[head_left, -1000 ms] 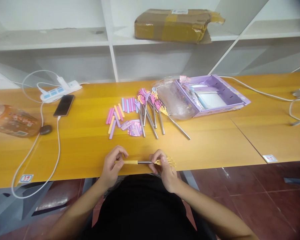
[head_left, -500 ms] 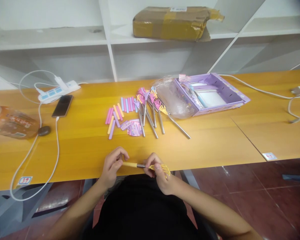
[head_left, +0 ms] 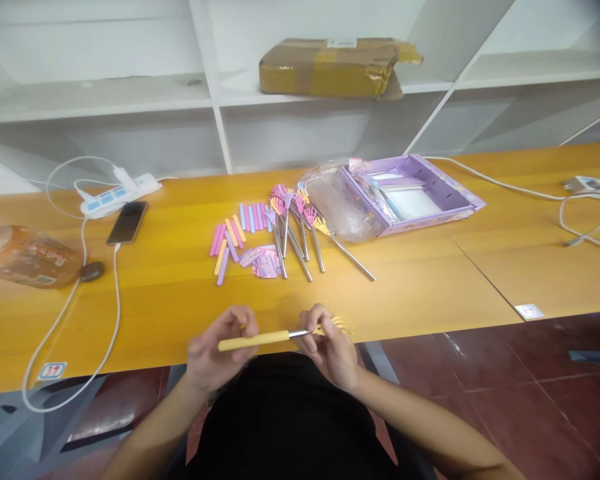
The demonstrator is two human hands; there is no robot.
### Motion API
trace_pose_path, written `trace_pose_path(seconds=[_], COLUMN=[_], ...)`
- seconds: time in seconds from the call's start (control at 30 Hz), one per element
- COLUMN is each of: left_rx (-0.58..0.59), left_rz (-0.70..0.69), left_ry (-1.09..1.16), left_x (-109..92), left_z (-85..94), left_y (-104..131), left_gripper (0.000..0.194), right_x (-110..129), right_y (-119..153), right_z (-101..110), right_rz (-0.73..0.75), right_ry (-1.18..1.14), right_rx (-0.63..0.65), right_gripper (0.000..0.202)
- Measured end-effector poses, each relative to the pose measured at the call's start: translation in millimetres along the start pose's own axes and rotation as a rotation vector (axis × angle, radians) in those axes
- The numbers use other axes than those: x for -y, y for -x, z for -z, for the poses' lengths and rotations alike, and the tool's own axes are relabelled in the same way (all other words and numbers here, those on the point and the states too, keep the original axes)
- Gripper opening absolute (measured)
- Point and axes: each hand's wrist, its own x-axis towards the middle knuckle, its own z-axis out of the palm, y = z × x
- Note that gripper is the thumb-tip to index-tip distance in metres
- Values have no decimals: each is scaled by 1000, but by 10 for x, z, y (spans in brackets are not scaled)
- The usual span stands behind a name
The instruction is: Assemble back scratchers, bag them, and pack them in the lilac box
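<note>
A back scratcher with a yellow handle, a short metal rod and a yellow claw head is held level above the table's front edge. My right hand pinches it where the rod meets the claw. My left hand, slightly blurred, is at the handle's free end; its fingers are apart and loosely curled, and the whole handle shows in front of them. Beyond my hands lie several back scratchers with metal rods and coloured claws, several coloured handle sleeves and a pile of small printed cards.
A purple box with clear plastic wrap stands at the back right. On the left are a phone, a power strip, cables and an orange plastic container. A taped carton sits on the shelf.
My left hand has loosened from the handle's end and moved left, uncovering the handle. The back scratcher's handle has swung toward the camera. The view has tilted slightly up.
</note>
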Motion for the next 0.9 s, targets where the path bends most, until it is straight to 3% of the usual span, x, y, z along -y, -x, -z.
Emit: trace_pose_path(seconds=[0.13, 0.23, 0.4, 0.53, 0.67, 0.77, 0.9], left_rx=[94, 105, 46, 86, 207, 205, 207], left_rz=[21, -68, -208, -406, -413, -416, -359], left_ry=[-215, -435, -1273, -1828, -2015, -2057, -2099], left_x=[96, -18, -247, -118, 152, 327, 317], left_z=[89, 189, 55, -132, -176, -159, -127], left_y=[42, 72, 121, 112, 93, 85, 67], left_gripper=[48, 47, 16, 29, 16, 32, 36], right_x=[-54, -52, -7, -14, -21, 1, 107], right_y=[46, 43, -16, -5, 65, 110, 97], right_z=[7, 61, 115, 90, 31, -9, 1], right_rz=[-34, 3, -68, -123, -164, -171, -192], right_ry=[78, 135, 195, 241, 276, 320, 345], right_rx=[-30, -101, -139, -95, -24, -8, -58], right_gripper=[36, 37, 41, 42, 42, 47, 54])
